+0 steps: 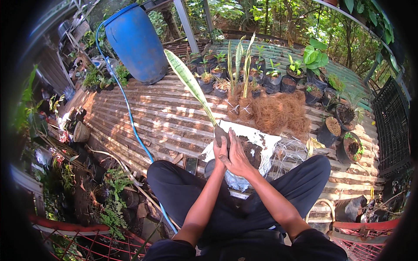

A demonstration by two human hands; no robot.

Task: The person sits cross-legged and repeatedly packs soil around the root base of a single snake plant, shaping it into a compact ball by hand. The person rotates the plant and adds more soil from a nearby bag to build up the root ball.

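A single snake plant leaf [189, 82] with pale yellow edges leans up and to the left from a dark lump of soil [220, 135] at its base. My left hand [220, 150] is closed round the lump from the left. My right hand [237, 155] presses against it from the right, its fingers straight and held together. Both hands have soil smears. Beneath them, a white sack [271, 141] bears loose dark soil [251, 150]. Beyond the sack stand snake plants with coir-wrapped bases [239, 106] tied with white string, beside a heap of brown coir fibre [281, 114].
A blue barrel [136, 43] stands at the far left, with a blue hose [130, 111] running toward me. Several potted plants [272, 80] line the back and right. White string strips [291, 154] lie right of the sack. A dark phone-like object [191, 165] lies by my left knee.
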